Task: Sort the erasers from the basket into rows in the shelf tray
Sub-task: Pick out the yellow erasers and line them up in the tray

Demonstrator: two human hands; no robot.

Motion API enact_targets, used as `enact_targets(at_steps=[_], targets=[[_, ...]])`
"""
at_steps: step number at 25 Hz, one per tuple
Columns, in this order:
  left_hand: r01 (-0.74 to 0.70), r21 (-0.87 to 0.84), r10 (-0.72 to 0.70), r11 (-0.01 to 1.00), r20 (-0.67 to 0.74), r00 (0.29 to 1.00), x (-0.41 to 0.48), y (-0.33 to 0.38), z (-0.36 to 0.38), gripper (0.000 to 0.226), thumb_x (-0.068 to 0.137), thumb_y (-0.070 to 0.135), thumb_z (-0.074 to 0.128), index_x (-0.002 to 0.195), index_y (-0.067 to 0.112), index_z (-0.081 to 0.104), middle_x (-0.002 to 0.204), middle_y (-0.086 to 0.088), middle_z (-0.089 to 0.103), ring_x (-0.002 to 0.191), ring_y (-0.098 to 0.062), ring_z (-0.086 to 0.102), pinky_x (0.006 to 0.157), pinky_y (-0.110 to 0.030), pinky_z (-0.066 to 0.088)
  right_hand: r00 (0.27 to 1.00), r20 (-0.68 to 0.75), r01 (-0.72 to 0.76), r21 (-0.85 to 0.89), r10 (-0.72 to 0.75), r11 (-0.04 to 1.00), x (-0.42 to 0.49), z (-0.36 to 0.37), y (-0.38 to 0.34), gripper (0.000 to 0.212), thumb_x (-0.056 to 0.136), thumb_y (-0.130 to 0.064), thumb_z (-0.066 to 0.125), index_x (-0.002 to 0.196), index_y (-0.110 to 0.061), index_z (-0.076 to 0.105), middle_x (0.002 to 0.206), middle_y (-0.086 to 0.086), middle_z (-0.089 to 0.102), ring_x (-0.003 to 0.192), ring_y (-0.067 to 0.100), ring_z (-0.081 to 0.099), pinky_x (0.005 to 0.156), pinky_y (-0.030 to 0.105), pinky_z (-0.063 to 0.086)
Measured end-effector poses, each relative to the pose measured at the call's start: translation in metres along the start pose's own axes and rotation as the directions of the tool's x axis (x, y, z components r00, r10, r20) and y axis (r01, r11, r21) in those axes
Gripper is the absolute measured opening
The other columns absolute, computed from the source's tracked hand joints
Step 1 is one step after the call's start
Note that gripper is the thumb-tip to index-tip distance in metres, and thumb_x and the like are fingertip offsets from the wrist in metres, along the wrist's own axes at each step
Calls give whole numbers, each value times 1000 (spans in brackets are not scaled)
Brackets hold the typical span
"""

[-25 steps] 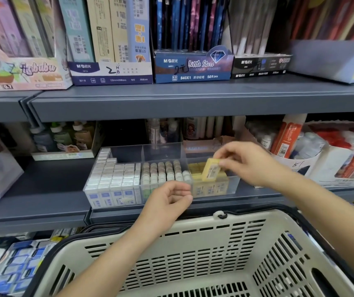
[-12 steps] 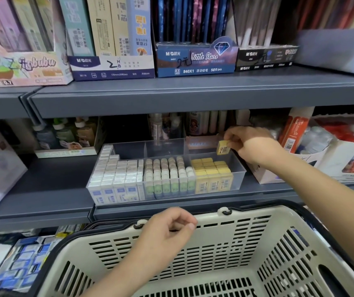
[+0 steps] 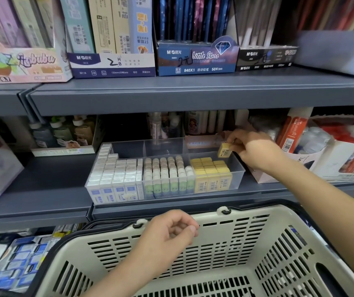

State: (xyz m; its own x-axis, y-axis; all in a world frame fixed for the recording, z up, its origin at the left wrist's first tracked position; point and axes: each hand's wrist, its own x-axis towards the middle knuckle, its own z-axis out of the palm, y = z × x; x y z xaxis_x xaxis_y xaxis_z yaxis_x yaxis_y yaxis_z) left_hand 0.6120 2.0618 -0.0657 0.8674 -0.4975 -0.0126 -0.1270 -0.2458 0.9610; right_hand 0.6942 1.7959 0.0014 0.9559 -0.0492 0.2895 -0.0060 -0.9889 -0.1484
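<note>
**A:** Start close in. What is nearest?

**B:** The beige slotted plastic basket with a black rim [image 3: 264,211]. The left hand [image 3: 171,234] is at its far edge, fingers loosely curled, and I see nothing in it. A second ago it was up at the front of the tray, so it has dropped back.

**A:** And the eraser?

**B:** The small yellow block eraser [image 3: 223,150] is pinched in the fingertips of the right hand [image 3: 255,148], tilted, above the back right corner of the clear plastic divided tray [image 3: 239,168]. A second ago it was over the front of the yellow eraser rows [image 3: 210,168], so it has travelled rearward. I judge it is bound for the open space behind those rows. It is not yet set down.

**A:** The other compartments?

**B:** White erasers in blue sleeves [image 3: 116,170] are on the left and round-topped white and green ones [image 3: 167,170] in the middle, both packed toward the front.

**A:** The surroundings?

**B:** The tray is on a grey metal shelf [image 3: 53,179], with red and white packs [image 3: 291,133] to its right. On the shelf above is a blue pencil-lead display box [image 3: 195,58].
</note>
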Motion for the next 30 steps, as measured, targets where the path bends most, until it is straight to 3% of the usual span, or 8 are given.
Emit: enact_targets(at_steps=[4, 9, 12, 17, 22, 24, 27, 30], targets=[[24, -21, -24, 999, 29, 999, 0, 1, 1, 21, 86, 8, 59, 77, 26, 65, 76, 7, 71, 72, -7, 61, 62, -15, 47, 999, 42, 20, -43, -18, 999, 3, 18, -12, 18, 90, -22, 52, 107, -24, 58, 104, 6, 67, 95, 31, 60, 77, 29, 34], [44, -5, -44, 999, 55, 998, 1, -3, 0, 19, 86, 9, 58, 78, 25, 65, 76, 10, 71, 73, -6, 63, 62, -13, 46, 987, 158, -13, -133, 34, 991, 9, 26, -14, 13, 91, -23, 50, 103, -23, 53, 107, 5, 66, 102, 28, 57, 90, 33, 32], [53, 2, -53, 999, 62, 997, 1, -5, 1, 18, 87, 10, 59, 79, 26, 65, 76, 12, 71, 72, -5, 63, 61, -12, 46, 980, 198, 73, -253, -22, 965, 9, 27, -16, 9, 89, -20, 48, 92, -28, 51, 107, 4, 65, 102, 25, 57, 91, 33, 31], [73, 8, -74, 997, 55, 996, 2, -8, 3, 20, 88, 7, 58, 77, 22, 64, 72, 7, 69, 66, -2, 62, 59, -12, 46, 983, 181, 57, -237, -13, 970, 7, 21, -17, 16, 90, -19, 46, 95, -27, 59, 107, 4, 64, 101, 26, 54, 89, 32, 31], [126, 17, -127, 992, 90, 988, -5, -11, 6, 15, 90, 9, 56, 82, 20, 62, 80, 4, 67, 66, -1, 63, 58, -12, 44, 1000, -3, 8, 93, -8, 996, -41, -3, -22, 17, 91, -22, 53, 96, -22, 69, 98, -2, 70, 94, 20, 61, 88, 33, 46], [150, 56, -156, 987, 114, 981, -14, -11, 7, 12, 90, 12, 56, 86, 22, 62, 83, 6, 67, 66, 4, 62, 58, -11, 45, 1000, -19, 22, 265, -18, 964, -79, -13, -32, 13, 89, -22, 57, 93, -22, 69, 85, -11, 68, 83, 8, 61, 79, 26, 49], [150, 168, -178, 974, 164, 970, -30, -13, 7, 10, 89, 18, 57, 88, 27, 60, 82, 9, 66, 65, 10, 60, 60, -10, 46, 990, 132, -9, 461, -58, 887, -137, -11, -51, 8, 86, -26, 61, 83, -30, 67, 72, -18, 66, 72, -7, 59, 63, 8, 42], [151, 249, -194, 957, 156, 968, -50, -25, 16, 11, 89, 21, 58, 82, 29, 60, 79, 10, 65, 63, 7, 60, 55, -8, 42, 837, 502, 11, 382, -218, 924, -185, 22, -69, 7, 86, -36, 61, 87, -31, 66, 80, -18, 64, 74, -7, 58, 67, 12, 43]])
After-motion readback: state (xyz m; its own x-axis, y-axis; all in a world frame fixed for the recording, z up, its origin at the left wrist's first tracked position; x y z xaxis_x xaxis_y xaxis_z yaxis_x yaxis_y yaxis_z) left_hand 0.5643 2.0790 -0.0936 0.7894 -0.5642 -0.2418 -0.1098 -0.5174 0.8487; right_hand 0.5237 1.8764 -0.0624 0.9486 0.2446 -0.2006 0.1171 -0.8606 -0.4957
